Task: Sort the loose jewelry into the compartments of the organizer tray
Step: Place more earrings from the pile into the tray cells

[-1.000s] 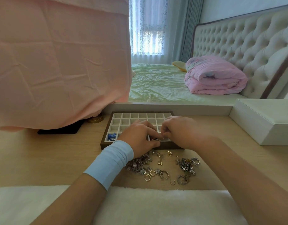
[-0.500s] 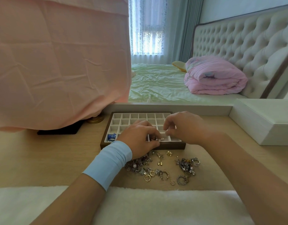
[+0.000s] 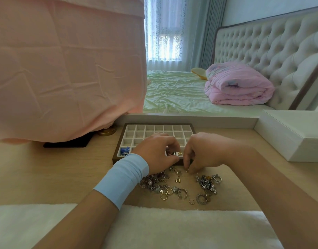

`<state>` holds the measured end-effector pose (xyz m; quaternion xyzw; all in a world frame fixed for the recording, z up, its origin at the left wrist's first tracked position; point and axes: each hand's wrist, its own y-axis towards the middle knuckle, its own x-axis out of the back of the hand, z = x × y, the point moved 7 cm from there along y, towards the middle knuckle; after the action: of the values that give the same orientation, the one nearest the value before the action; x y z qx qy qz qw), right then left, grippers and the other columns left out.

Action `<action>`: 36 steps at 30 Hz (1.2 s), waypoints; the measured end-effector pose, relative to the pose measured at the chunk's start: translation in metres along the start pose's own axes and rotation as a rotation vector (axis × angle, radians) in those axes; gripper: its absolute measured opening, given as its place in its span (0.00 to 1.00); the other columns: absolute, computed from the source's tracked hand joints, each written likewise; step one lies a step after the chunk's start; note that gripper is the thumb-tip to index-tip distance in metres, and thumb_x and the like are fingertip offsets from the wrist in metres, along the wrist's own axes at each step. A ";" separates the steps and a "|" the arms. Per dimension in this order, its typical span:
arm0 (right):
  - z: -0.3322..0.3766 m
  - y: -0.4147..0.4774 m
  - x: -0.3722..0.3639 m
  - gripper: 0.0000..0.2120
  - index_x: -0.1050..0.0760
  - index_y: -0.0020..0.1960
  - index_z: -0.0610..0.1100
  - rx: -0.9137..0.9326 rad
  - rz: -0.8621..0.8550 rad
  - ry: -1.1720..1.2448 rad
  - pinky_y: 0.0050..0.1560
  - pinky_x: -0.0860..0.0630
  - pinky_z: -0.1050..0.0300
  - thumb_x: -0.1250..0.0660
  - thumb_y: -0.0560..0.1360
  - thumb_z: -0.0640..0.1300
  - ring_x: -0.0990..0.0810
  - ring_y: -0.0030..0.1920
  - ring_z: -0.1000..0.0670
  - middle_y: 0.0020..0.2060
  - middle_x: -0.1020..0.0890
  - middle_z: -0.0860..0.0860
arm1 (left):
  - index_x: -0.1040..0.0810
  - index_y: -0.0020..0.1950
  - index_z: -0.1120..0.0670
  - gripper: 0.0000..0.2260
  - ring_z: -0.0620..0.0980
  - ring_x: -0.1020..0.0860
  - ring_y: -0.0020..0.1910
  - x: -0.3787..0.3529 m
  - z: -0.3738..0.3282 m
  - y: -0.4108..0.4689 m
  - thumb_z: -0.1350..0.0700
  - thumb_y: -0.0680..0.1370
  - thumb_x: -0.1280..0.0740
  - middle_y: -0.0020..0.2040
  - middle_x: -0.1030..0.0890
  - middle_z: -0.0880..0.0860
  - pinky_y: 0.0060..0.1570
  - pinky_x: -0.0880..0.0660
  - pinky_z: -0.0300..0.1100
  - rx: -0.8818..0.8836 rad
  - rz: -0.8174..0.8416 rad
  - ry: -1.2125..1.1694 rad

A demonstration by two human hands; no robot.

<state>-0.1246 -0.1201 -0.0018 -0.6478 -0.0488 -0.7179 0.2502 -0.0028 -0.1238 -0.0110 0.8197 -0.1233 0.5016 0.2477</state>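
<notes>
The organizer tray [image 3: 118,153], brown-framed with a white grid, sits mid-desk. Its front-left cell holds a blue piece [image 3: 124,151]; a gold piece [image 3: 180,153] lies in a front cell between my hands. My left hand [image 3: 154,153], in a light blue wristband, curls over the tray's front row, and what its fingertips hold is hidden. My right hand [image 3: 203,153] reaches down in front of the tray, fingertips pinched on a small earring [image 3: 187,170] on the desk. Loose jewelry [image 3: 206,182] lies in heaps nearer me, with gold rings [image 3: 166,194] and a gold butterfly charm [image 3: 178,179].
A pink cloth [image 3: 64,69] drapes over something tall at the left, above a flat black object [image 3: 68,143] and a round gold lid [image 3: 108,132]. A white box [image 3: 294,137] stands at the right. White fluffy fabric [image 3: 154,229] covers the near edge. A bed lies behind.
My right hand left the tray's front row and dropped to the desk just before the tray, pinching at a small piece. My left hand stayed over the front row.
</notes>
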 end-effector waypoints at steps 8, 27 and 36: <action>-0.013 0.003 0.015 0.03 0.15 0.42 0.57 0.094 -0.121 0.320 0.44 0.19 0.54 0.24 0.74 0.50 0.19 0.30 0.54 0.35 0.15 0.48 | 0.22 0.48 0.42 0.07 0.40 0.22 0.42 0.006 0.002 0.000 0.49 0.72 0.27 0.44 0.19 0.41 0.50 0.22 0.42 0.103 0.001 -0.314; -0.007 0.002 0.031 0.06 0.13 0.47 0.52 0.131 -0.484 0.753 0.34 0.25 0.65 0.23 0.73 0.42 0.23 0.28 0.56 0.39 0.13 0.56 | 0.17 0.45 0.55 0.09 0.45 0.18 0.36 0.019 0.030 -0.005 0.51 0.73 0.25 0.39 0.14 0.51 0.41 0.18 0.40 0.455 -0.234 -0.823; -0.017 -0.002 0.041 0.02 0.15 0.43 0.53 0.108 -0.469 0.391 0.39 0.30 0.69 0.25 0.75 0.49 0.22 0.35 0.67 0.38 0.17 0.61 | 0.17 0.50 0.49 0.07 0.42 0.19 0.42 0.012 0.018 0.000 0.49 0.78 0.31 0.44 0.14 0.45 0.47 0.23 0.40 0.317 -0.125 -0.710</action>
<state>-0.1424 -0.1377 0.0349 -0.4541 -0.1861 -0.8635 0.1165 0.0163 -0.1324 -0.0075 0.9762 -0.0720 0.1838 0.0900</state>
